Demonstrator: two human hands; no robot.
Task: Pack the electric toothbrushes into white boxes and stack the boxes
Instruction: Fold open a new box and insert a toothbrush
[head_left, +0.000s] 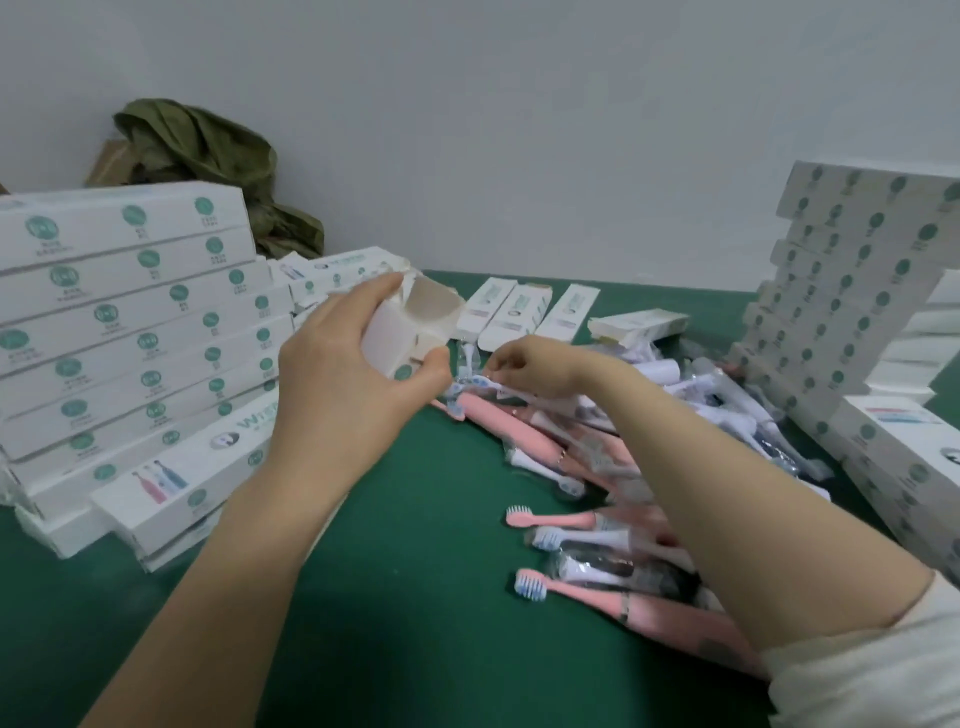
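Toothbrush pile (582, 519), lower right: partly hidden under right forearm. Right box stack (841, 291): cut by frame edge. Left hand (343, 374) grips open white box (395, 338), centre. Right hand (524, 358), just beside, pinches wrapped toothbrush (480, 385); contact unclear.

Box stack (130, 322) left, toothbrush pile (597, 493) centre, box stack (852, 291) right

Print on left stack (130, 322) illegible. Frame edge cuts right stack (852, 291). Part of toothbrush pile (597, 467) hidden under right arm (727, 493). Grip of right hand (524, 361) undeterminable.
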